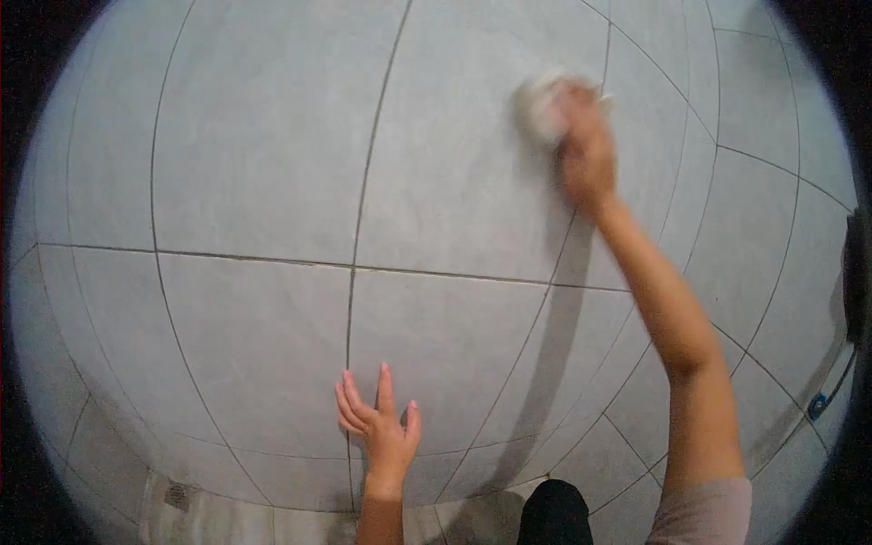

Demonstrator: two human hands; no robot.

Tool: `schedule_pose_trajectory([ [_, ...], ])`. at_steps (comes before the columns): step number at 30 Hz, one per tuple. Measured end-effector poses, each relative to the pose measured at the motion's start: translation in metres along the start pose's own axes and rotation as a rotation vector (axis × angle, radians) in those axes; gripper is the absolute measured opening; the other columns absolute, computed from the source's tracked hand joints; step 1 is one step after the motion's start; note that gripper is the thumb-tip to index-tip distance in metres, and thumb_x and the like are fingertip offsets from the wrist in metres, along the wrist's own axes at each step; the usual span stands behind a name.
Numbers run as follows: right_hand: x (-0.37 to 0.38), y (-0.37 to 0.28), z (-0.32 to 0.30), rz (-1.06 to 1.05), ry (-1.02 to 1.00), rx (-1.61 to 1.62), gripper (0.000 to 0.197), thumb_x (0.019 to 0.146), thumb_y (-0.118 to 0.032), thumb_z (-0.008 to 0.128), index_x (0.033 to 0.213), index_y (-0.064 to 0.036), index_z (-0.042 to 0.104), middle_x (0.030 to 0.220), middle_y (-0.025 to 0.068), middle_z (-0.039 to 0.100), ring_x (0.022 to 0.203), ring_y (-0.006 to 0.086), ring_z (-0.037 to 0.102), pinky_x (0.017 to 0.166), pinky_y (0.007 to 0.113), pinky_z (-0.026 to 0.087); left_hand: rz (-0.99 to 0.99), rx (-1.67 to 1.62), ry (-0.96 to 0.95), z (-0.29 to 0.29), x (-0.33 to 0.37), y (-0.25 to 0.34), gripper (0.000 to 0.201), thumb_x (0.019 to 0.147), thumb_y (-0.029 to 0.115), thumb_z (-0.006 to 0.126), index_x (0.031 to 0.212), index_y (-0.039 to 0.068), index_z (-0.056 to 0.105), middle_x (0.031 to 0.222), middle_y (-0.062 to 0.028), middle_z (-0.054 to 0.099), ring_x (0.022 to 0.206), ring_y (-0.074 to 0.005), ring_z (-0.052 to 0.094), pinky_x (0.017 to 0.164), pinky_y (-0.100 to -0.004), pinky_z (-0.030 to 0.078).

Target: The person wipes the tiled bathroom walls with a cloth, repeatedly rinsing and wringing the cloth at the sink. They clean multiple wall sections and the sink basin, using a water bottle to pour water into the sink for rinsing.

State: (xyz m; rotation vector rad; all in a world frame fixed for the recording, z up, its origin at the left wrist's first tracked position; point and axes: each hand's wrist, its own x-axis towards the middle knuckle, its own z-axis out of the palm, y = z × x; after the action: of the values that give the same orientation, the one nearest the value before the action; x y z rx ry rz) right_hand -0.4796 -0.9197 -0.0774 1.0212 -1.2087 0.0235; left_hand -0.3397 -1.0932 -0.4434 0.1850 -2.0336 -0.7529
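Note:
My right hand (584,150) is stretched up toward the upper right of the tiled wall, its fingers closed on a whitish cloth (542,109). The cloth is bunched up and pressed to the wall, and both it and the hand are smeared by motion. Lower down, near the middle, my left hand (382,420) holds nothing; its fingers are spread, and it is at the pale grey wall tiles (263,354) beside a dark grout line. Whether the left palm touches the tile, I cannot tell.
A side wall (754,227) of the same tiles meets this one on the right. A dark object (856,277) with a cable hangs there, near a small blue fitting (817,406). Below are a floor drain (177,496), the floor (245,522) and a dark rounded shape (555,513).

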Motion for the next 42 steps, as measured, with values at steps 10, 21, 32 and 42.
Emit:
schedule_pose_trajectory([
  [10,0.208,-0.08,0.086,0.178,0.003,0.046,0.039,0.087,-0.024,0.036,0.121,-0.0161,0.054,0.133,0.0051,0.044,0.128,0.0257,0.031,0.107,0.046,0.016,0.035,0.028,-0.07,0.012,-0.001,-0.002,0.073,0.081,0.031,0.056,0.141,0.011,0.019,0.144,-0.0244,-0.001,0.132,-0.0424,0.002,0.101,-0.0577,0.008],
  [21,-0.165,-0.354,0.063,-0.653,-0.539,0.501,0.047,0.077,-0.028,0.049,0.122,-0.0132,0.051,0.129,-0.0016,0.047,0.125,0.0157,0.036,0.11,0.04,0.014,-0.266,-0.355,0.667,-0.026,0.009,-0.029,0.062,0.094,0.044,0.022,0.14,0.003,0.017,0.145,-0.0223,0.002,0.134,-0.0346,0.007,0.106,-0.0485,0.012],
  [32,-0.045,-0.144,0.025,0.108,-0.062,0.078,0.033,0.08,-0.013,0.05,0.111,-0.0135,0.058,0.126,0.0067,0.051,0.116,0.0263,0.048,0.1,0.044,0.032,-0.27,-0.502,0.288,0.005,-0.001,-0.011,0.066,0.092,0.055,0.017,0.141,0.011,0.021,0.147,-0.0147,0.0,0.135,-0.0308,0.008,0.108,-0.0454,0.01],
  [42,-0.302,-0.218,-0.067,-0.446,-0.981,0.601,0.039,0.08,-0.018,0.049,0.118,-0.0155,0.054,0.124,-0.0018,0.052,0.112,0.014,0.05,0.101,0.038,0.032,-0.088,-0.3,0.172,0.044,-0.023,0.011,0.059,0.093,0.042,0.024,0.14,0.006,0.024,0.144,-0.0236,-0.002,0.133,-0.0394,0.002,0.104,-0.0537,0.003],
])
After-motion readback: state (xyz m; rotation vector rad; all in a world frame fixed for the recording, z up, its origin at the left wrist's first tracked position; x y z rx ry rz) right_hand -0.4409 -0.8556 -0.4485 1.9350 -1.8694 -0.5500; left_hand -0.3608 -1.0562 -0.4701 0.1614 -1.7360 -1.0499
